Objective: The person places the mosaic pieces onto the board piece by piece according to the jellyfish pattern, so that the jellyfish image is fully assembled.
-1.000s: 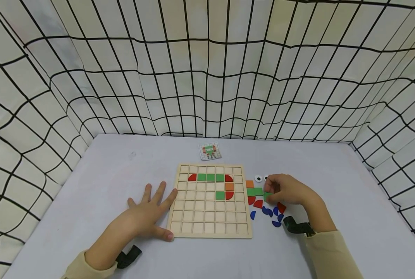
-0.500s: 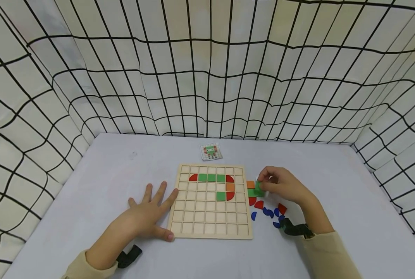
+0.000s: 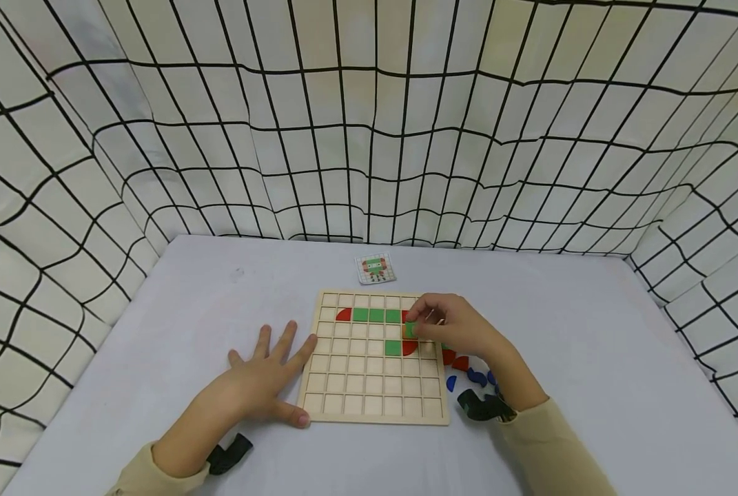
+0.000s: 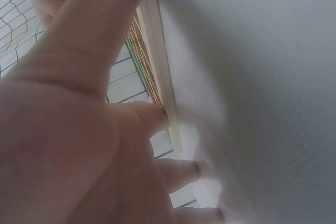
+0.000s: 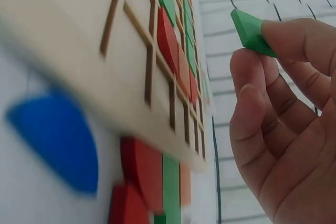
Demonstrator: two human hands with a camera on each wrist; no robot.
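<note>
My right hand (image 3: 452,325) pinches a green square tile (image 5: 252,32) between thumb and fingers, above the right part of a wooden grid board (image 3: 344,384). Spread out, my left hand (image 3: 260,386) lies at the board's left edge, with thumb and a fingertip touching the frame; the left wrist view shows this edge (image 4: 157,56) close up. In the board's cells sit a row of green squares (image 3: 376,315), a red quarter-round piece (image 3: 343,315) at its left end, a lower green square (image 3: 393,348) and a red piece (image 3: 409,348). The right hand partly covers an orange square.
Loose red pieces (image 3: 460,363) and blue half-rounds (image 3: 451,384) lie right of the board, some hidden under the right arm. A small picture card (image 3: 375,269) lies beyond the board. Black netting over white cloth (image 3: 369,151) stands behind the table.
The right hand has picked up a green square from the loose pieces and carried it left over the board. The left hand stays in place.
</note>
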